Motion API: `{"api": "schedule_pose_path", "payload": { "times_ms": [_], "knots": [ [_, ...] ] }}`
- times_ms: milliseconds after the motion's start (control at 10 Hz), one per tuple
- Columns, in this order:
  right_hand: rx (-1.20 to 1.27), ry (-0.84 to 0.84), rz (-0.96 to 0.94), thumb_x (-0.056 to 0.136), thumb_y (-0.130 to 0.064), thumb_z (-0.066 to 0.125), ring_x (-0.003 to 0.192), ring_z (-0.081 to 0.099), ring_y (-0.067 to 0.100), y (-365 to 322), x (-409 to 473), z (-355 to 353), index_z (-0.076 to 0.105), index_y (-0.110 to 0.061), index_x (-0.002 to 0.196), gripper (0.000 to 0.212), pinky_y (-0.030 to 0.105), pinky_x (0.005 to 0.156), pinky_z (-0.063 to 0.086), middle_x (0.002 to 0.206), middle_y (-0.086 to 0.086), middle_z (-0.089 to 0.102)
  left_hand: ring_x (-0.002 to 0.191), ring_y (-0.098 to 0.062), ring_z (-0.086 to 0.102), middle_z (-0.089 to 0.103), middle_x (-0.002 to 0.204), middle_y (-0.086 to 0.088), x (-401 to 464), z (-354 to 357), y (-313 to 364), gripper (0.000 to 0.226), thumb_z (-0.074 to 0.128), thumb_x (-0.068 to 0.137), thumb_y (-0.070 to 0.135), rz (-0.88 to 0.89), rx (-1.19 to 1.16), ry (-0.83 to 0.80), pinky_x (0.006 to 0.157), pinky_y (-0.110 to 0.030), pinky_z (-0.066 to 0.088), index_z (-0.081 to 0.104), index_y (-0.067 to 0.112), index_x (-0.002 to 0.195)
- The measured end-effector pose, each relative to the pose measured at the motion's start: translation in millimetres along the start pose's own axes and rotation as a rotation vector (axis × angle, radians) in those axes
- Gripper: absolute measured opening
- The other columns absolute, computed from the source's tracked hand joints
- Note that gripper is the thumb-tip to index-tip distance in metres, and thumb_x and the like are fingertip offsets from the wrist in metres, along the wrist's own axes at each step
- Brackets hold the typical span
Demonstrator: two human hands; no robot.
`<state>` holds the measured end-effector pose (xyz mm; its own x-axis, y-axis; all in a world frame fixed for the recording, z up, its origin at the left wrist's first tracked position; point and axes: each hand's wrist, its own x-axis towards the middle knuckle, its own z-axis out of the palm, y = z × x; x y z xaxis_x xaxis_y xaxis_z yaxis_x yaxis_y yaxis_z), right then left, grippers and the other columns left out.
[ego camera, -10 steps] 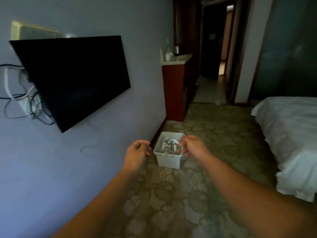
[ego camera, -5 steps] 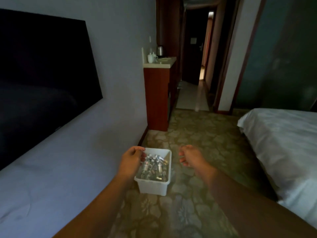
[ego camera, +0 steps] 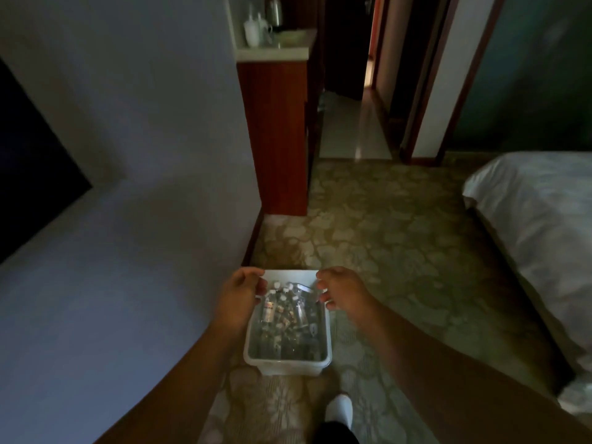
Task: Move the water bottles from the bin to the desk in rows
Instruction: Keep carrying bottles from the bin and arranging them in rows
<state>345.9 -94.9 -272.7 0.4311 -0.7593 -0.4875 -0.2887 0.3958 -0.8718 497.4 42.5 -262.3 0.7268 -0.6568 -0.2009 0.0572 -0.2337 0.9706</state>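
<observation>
Water bottles point(ego camera: 282, 310) lie piled in the white bin point(ego camera: 288, 358) on the carpet beside the wall, while the left hand point(ego camera: 242, 293) and right hand point(ego camera: 344, 291) reach its far corners, fingers curled at the rim.

We can read no text here — the labels point(ego camera: 269, 306) on the water bottles point(ego camera: 288, 310) in the bin point(ego camera: 288, 363) show only as pale and reddish bands. They are too small and blurred for any letters, brand or number.
</observation>
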Motion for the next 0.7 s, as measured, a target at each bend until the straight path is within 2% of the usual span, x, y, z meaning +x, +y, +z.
{"api": "schedule_pose_path", "payload": {
  "times_ms": [100,200,300,400,500,600,700],
  "knots": [
    [0.02,-0.022,0.116,0.095,-0.015,0.059,0.049,0.056,0.013,25,87,10,0.065,-0.013,0.081,0.015,0.02,0.048,0.044,0.068,0.002,0.063,0.068,-0.014,0.066,0.069,0.078,-0.004,65,20,-46,0.021,0.052,0.102,0.02,-0.075,0.068,-0.015,0.061,-0.025,0.05,0.069,0.015,0.091],
    [0.006,-0.019,0.206,0.094,-0.017,0.058,0.051,0.056,0.011,42,182,16,0.063,-0.015,0.08,0.015,0.021,0.049,0.047,0.069,0.001,0.062,0.067,-0.016,0.066,0.07,0.078,-0.01,131,43,-93,0.024,0.053,0.102,0.02,-0.19,0.08,0.002,0.058,-0.025,0.052,0.07,0.007,0.091],
    [-0.023,-0.048,0.287,0.094,-0.009,0.058,0.052,0.054,0.014,55,277,29,0.059,-0.011,0.079,0.015,0.026,0.055,0.047,0.066,0.003,0.059,0.07,-0.022,0.063,0.067,0.077,-0.012,209,64,-130,0.021,0.054,0.101,0.012,-0.283,0.077,0.051,0.064,-0.032,0.051,0.066,0.006,0.085],
    [-0.093,-0.094,0.344,0.097,-0.012,0.057,0.065,0.062,0.017,96,349,48,0.06,-0.013,0.082,0.015,0.031,0.063,0.054,0.076,0.005,0.064,0.078,-0.03,0.066,0.068,0.081,-0.015,279,74,-190,0.023,0.052,0.102,0.012,-0.336,0.121,0.039,0.076,-0.043,0.055,0.067,0.009,0.085],
    [-0.093,-0.051,0.472,0.096,-0.014,0.06,0.078,0.064,0.022,156,409,71,0.061,-0.011,0.09,0.007,0.033,0.072,0.056,0.089,0.01,0.067,0.085,-0.037,0.066,0.069,0.084,-0.014,341,80,-264,0.023,0.052,0.102,0.011,-0.455,0.194,0.014,0.079,-0.047,0.053,0.067,0.012,0.085],
    [-0.076,-0.038,0.596,0.095,-0.012,0.059,0.072,0.06,0.02,223,476,90,0.061,-0.006,0.092,0.007,0.028,0.063,0.051,0.084,0.01,0.064,0.089,-0.026,0.065,0.07,0.103,-0.012,391,88,-349,0.015,0.053,0.101,0.013,-0.535,0.262,-0.01,0.075,-0.031,0.052,0.067,0.013,0.095],
    [-0.126,-0.055,0.591,0.093,-0.015,0.06,0.069,0.059,0.017,294,531,115,0.06,-0.016,0.079,0.014,0.03,0.064,0.052,0.077,0.003,0.061,0.098,-0.025,0.067,0.067,0.118,-0.017,437,84,-447,0.021,0.059,0.098,0.013,-0.471,0.436,-0.12,0.085,-0.037,0.056,0.065,0.004,0.115]
  ]
}}
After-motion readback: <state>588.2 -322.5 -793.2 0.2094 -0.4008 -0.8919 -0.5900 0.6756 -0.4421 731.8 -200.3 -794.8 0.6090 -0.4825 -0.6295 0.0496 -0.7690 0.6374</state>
